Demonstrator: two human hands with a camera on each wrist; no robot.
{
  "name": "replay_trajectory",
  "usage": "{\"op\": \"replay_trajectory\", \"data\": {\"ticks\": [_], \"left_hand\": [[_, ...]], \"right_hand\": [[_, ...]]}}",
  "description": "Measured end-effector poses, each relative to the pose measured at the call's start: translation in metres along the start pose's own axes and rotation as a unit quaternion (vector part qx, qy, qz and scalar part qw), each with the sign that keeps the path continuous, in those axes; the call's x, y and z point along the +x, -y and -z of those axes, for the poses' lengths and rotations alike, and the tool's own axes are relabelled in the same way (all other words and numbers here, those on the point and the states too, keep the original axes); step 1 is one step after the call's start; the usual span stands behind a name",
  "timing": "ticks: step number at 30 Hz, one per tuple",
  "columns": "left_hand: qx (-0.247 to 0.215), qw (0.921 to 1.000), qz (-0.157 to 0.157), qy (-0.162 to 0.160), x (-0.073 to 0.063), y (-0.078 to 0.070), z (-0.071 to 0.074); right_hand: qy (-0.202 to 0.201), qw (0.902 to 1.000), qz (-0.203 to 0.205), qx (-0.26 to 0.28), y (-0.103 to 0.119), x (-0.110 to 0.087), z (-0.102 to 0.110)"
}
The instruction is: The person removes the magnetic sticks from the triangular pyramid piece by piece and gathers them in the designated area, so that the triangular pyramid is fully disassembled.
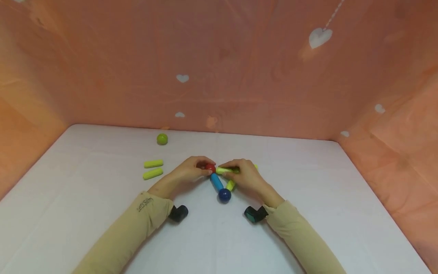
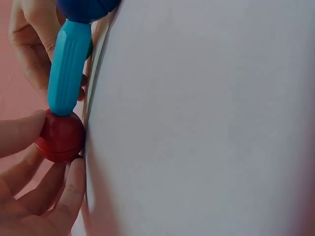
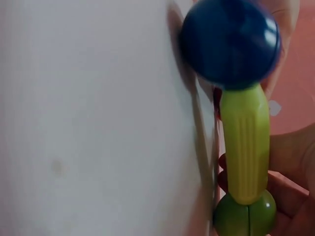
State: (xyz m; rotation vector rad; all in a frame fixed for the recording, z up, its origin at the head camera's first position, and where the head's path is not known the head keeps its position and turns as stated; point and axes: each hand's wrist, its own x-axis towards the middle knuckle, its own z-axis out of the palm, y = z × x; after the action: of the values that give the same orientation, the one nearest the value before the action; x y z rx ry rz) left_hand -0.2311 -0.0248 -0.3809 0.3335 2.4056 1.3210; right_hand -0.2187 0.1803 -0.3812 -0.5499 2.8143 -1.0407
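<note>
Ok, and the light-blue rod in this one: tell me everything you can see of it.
The light-blue rod is a short, straight bar in one colour, with a smooth sheen like plastic, flat facets, lengthwise grooves and slightly narrowed ends. One end meets the red ball and the other the dark blue ball. In the head view it slants from the red ball toward the wearer. The left hand holds the red ball, not the rod itself. Whether its underside touches the table is unclear.

Both wrist views look dim, with small glare on the blue ball [image 3: 230,43].
</note>
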Motion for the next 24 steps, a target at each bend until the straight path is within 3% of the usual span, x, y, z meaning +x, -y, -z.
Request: {"op": "replay_trajectory", "data": {"ticks": [7, 14, 17, 21, 24], "left_hand": [[-0.001, 0.9992, 0.037, -0.013, -0.010, 0.004, 0.003], [-0.016, 0.9995, 0.023, -0.010, -0.009, 0.007, 0.007], [-0.012, 0.9996, 0.024, -0.006, -0.008, 0.005, 0.008], [-0.002, 0.9998, 0.019, -0.006, -0.008, 0.005, 0.010], [-0.009, 0.9998, 0.015, -0.004, -0.009, 0.007, 0.011]], "right_hand": [[0.006, 0.9994, -0.014, -0.032, -0.003, 0.000, 0.004], [0.026, 0.9995, 0.007, -0.016, -0.001, 0.000, 0.009], [0.008, 0.9993, 0.036, -0.013, 0.004, -0.003, 0.010], [-0.048, 0.9968, 0.064, 0.003, 0.015, -0.013, 0.004], [-0.053, 0.9963, 0.065, 0.019, 0.024, -0.019, -0.001]]}}
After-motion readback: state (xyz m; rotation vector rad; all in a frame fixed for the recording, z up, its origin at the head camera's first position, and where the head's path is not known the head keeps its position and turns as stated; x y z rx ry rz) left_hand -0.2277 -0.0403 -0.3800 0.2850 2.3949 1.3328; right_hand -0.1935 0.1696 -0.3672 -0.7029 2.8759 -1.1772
